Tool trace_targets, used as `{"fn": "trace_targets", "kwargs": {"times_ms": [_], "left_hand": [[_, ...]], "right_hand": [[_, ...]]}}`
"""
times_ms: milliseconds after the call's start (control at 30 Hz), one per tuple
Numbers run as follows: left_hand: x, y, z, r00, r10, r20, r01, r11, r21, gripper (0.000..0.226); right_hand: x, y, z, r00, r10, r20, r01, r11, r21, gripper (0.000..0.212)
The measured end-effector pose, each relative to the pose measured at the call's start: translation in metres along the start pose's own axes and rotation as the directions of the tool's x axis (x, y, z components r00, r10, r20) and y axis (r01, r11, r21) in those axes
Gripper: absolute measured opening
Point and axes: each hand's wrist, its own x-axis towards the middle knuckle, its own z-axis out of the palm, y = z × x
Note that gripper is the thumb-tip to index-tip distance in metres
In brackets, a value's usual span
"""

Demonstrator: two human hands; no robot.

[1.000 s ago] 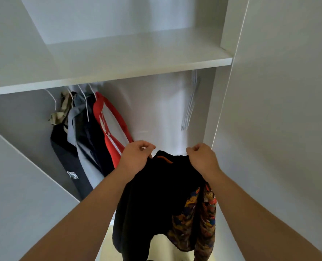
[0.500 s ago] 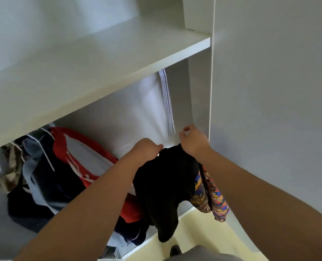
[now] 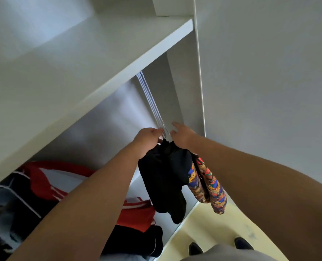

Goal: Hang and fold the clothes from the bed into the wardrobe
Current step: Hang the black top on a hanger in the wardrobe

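A black garment (image 3: 164, 178) with colourful patterned sleeves (image 3: 207, 183) hangs from both my hands inside the white wardrobe (image 3: 99, 76). My left hand (image 3: 147, 138) grips its collar, fingers curled. My right hand (image 3: 182, 136) holds the other side of the collar from above, while its index finger and thumb stretch out towards a bunch of empty white hangers (image 3: 152, 104). These hangers hang under the shelf, right in front of both hands. The rail itself is hidden by the shelf.
A red and white jacket (image 3: 49, 178) and several darker clothes (image 3: 9, 210) hang at the lower left. The wardrobe's side panel (image 3: 184, 87) and a white door (image 3: 269, 91) stand to the right. Pale yellow floor and my shoes (image 3: 243, 243) show below.
My view has tilted and swung right. Both hands carried the black garment up to the empty hangers, and my right hand's index finger has straightened towards them.
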Motion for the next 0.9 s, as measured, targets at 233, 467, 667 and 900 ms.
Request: {"fn": "trace_targets", "kwargs": {"times_ms": [233,467,667,900], "left_hand": [[0.024,-0.012,0.007,0.963,0.185,-0.198,-0.177,0.983,0.055,0.018],[0.021,-0.017,-0.001,0.978,0.155,-0.142,-0.165,0.985,-0.057,0.018],[0.014,-0.019,-0.005,0.959,0.233,-0.16,-0.237,0.972,-0.007,0.05],[0.01,-0.029,-0.014,0.892,0.33,-0.308,-0.3,0.943,0.143,0.018]], "right_hand": [[0.005,-0.005,0.012,1.0,0.018,-0.003,-0.018,0.999,-0.051,0.042],[0.008,-0.004,0.02,0.996,0.006,-0.086,-0.009,1.0,-0.028,0.035],[0.007,-0.009,0.023,0.996,0.031,-0.081,-0.035,0.998,-0.046,0.026],[0.001,-0.017,0.026,0.998,0.034,-0.049,-0.036,0.998,-0.05,0.027]]}}
